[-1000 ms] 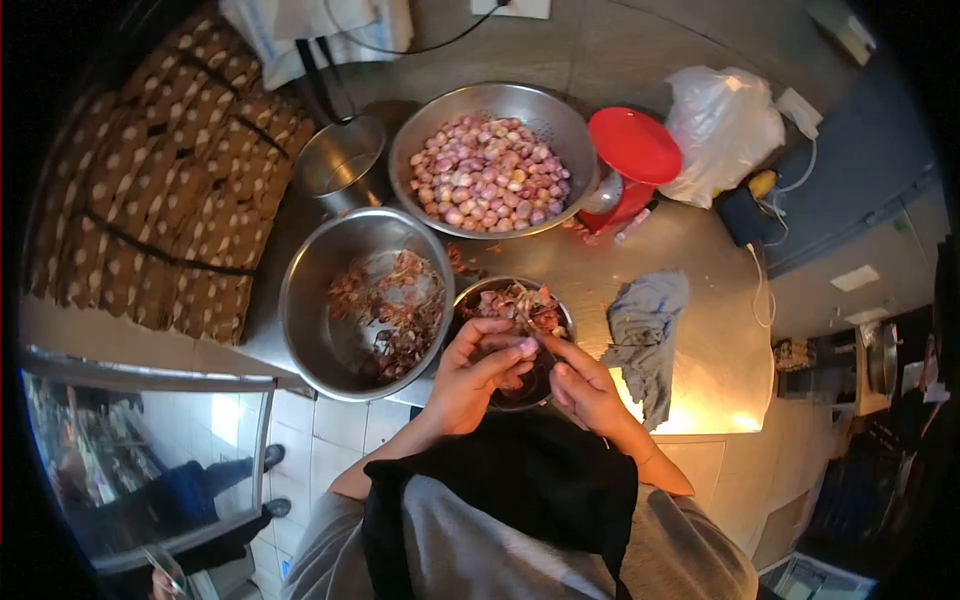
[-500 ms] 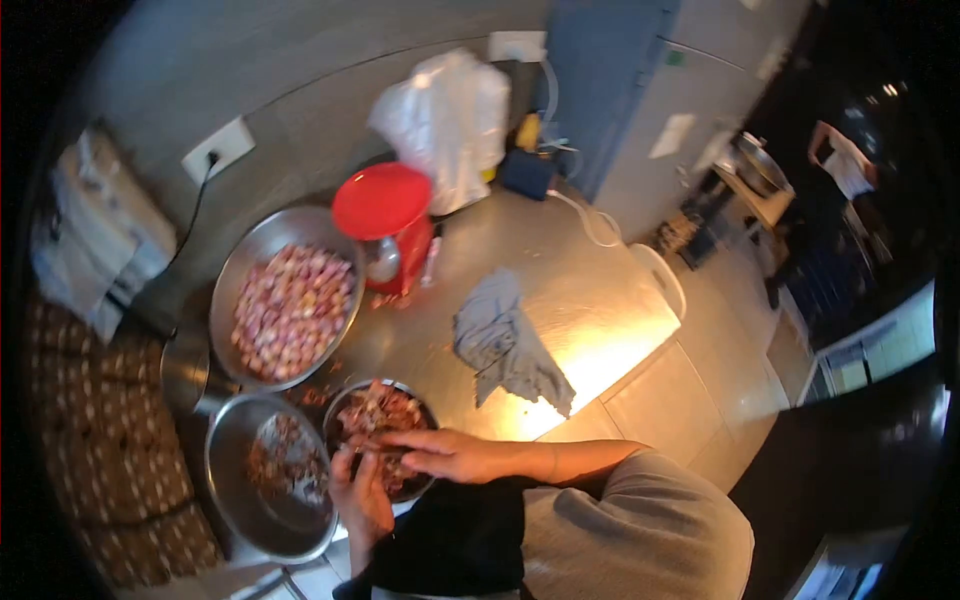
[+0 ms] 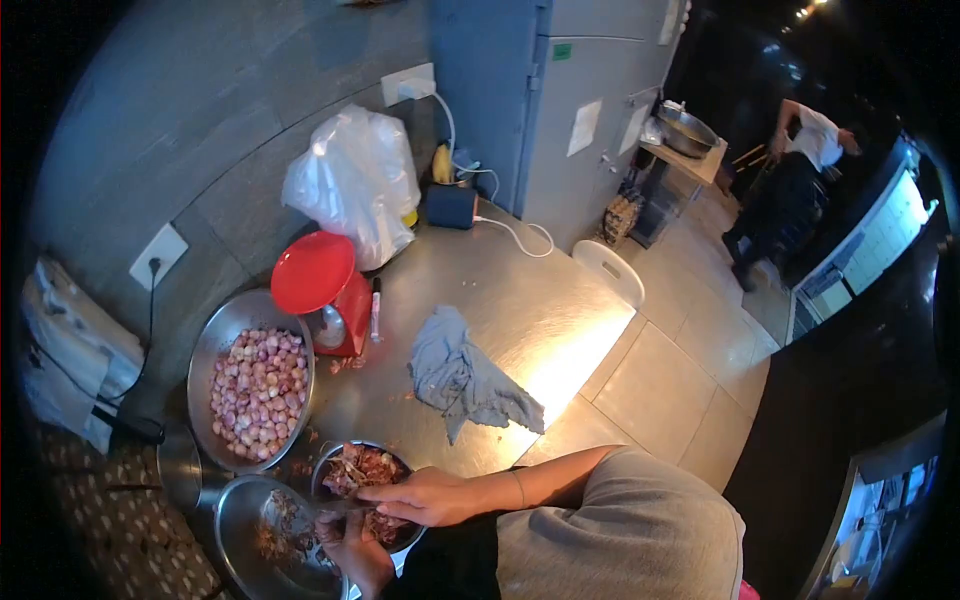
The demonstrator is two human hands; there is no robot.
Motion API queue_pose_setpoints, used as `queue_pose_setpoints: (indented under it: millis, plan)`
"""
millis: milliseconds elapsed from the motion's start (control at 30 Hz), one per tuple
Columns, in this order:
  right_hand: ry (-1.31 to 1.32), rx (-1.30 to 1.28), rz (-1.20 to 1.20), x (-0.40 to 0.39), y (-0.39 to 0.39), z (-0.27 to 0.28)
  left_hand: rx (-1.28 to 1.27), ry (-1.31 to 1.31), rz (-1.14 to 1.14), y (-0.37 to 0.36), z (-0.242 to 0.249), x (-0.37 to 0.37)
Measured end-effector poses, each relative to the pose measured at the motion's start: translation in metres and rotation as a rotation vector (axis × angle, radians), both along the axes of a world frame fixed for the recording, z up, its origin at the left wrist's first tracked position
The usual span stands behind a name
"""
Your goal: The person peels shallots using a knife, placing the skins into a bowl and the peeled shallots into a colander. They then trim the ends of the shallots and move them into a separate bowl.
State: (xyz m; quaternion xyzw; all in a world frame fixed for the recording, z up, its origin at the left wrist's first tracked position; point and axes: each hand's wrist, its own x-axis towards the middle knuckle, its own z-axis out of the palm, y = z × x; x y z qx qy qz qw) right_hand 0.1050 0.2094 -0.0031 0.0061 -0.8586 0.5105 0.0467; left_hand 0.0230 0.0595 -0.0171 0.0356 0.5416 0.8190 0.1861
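My right hand [image 3: 425, 497] reaches over a metal bowl of reddish peelings [image 3: 362, 468], fingers closed round something slim that I cannot make out. Close against its fingertips is my left hand [image 3: 355, 550], its fingers curled in a pinch; whatever lies in them is hidden. Both hands are between that bowl and a larger metal basin [image 3: 232, 530], which has papery skins inside. Behind them stands a wide metal bowl [image 3: 200, 350] filled with small pinkish peeled shallots [image 3: 258, 395].
A red kitchen scale [image 3: 345, 310], a marker [image 3: 375, 312] and a crumpled blue-grey cloth [image 3: 465, 375] are on the steel table [image 3: 500, 290]. White plastic bags [image 3: 355, 180] stand by the wall. A white board [image 3: 610, 272] sits at the table's edge. Another person [image 3: 800, 170] is at far right.
My view has swung, so the table things appear further left and the far person shows more fully. My hands stay together by the bowl of peelings.
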Motion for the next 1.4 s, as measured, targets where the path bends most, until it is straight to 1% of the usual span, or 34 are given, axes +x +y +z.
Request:
queue_pose_setpoints:
  millis: [33,67,100,133,167,200,233,267,300,367,467,500,567,600,633,700,767,833,867,900,967,1033,1100,1167,1200,1300,1400]
  plan:
    - [-0.031,0.020,0.009,-0.001,-0.002,0.003,-0.020,0.028,0.020,0.000,0.002,0.001]
    - [-0.034,-0.015,-0.011,-0.005,-0.006,-0.014,-0.015,-0.028,0.057,0.002,0.005,0.003]
    - [-0.032,-0.092,0.019,-0.004,-0.003,-0.003,-0.127,-0.008,0.047,0.001,0.009,0.003]
    - [0.253,-0.169,-0.040,-0.015,-0.012,-0.035,-0.126,0.019,0.044,-0.002,0.003,0.001]
    - [0.200,-0.452,0.005,-0.019,-0.017,-0.043,-0.100,-0.008,0.046,0.001,0.015,0.004]
    - [0.148,-0.738,0.032,-0.022,-0.022,-0.050,-0.055,0.037,0.025,-0.001,0.016,0.003]
    - [-0.291,-1.149,0.165,-0.014,-0.007,-0.030,0.061,-0.011,-0.003,0.002,0.026,0.004]
    - [-0.317,-1.194,0.157,-0.013,-0.004,-0.026,0.059,-0.011,-0.043,-0.005,0.021,0.000]
    - [-0.344,-1.240,0.139,-0.014,-0.003,-0.024,0.098,-0.108,-0.122,-0.010,0.030,-0.001]
    - [-0.430,-1.186,0.058,-0.017,0.000,-0.012,0.215,-0.173,-0.144,-0.016,0.020,-0.005]
    - [-0.361,-1.010,0.096,-0.018,-0.001,-0.022,0.200,-0.235,-0.121,-0.018,0.034,-0.015]
    - [-0.343,-0.967,0.091,-0.019,-0.002,-0.022,0.147,-0.205,-0.135,-0.019,0.035,-0.022]
    - [-0.308,-0.882,0.076,-0.018,-0.005,-0.020,0.043,-0.027,-0.141,-0.018,0.037,-0.048]
    - [-0.315,-0.909,0.048,-0.016,-0.006,-0.020,0.036,0.005,-0.079,-0.012,0.048,-0.062]
    - [-0.306,-0.890,0.068,-0.016,-0.006,-0.021,0.026,0.033,-0.014,-0.004,0.061,-0.076]
    - [-0.296,-0.859,0.110,-0.017,-0.005,-0.026,0.127,0.057,0.026,0.002,0.083,-0.105]
    - [-0.312,-0.842,0.118,-0.016,-0.006,-0.022,0.174,0.235,0.019,-0.004,0.100,-0.127]
    - [-0.310,-0.876,0.120,-0.015,-0.005,-0.034,0.095,0.406,0.043,-0.017,0.108,-0.136]
    - [-0.328,-0.849,0.129,-0.016,-0.004,-0.032,0.017,0.440,0.048,-0.027,0.107,-0.141]
    - [-0.341,-0.847,0.132,-0.017,-0.004,-0.032,-0.110,0.433,-0.005,-0.039,0.100,-0.148]
    - [-0.366,-0.841,0.133,-0.018,-0.004,-0.032,-0.360,0.411,-0.117,-0.072,0.069,-0.167]
    - [-0.371,-0.850,0.129,-0.019,-0.005,-0.030,-0.810,0.433,-0.259,-0.112,0.015,-0.187]
    - [-0.373,-0.855,0.113,-0.019,-0.006,-0.031,-1.306,0.568,-0.384,-0.148,-0.022,-0.187]
    - [-0.384,-0.880,0.120,-0.019,-0.006,-0.031,-1.524,0.491,-0.405,-0.176,-0.058,-0.184]
    - [-0.397,-0.890,0.123,-0.019,-0.005,-0.029,-1.631,0.449,-0.418,-0.180,-0.064,-0.179]
    - [-0.416,-0.881,0.117,-0.019,-0.006,-0.028,-1.667,0.302,-0.394,-0.182,-0.082,-0.168]
    - [-0.436,-0.905,0.116,-0.020,-0.007,-0.026,-1.319,0.166,-0.674,-0.150,-0.056,-0.156]
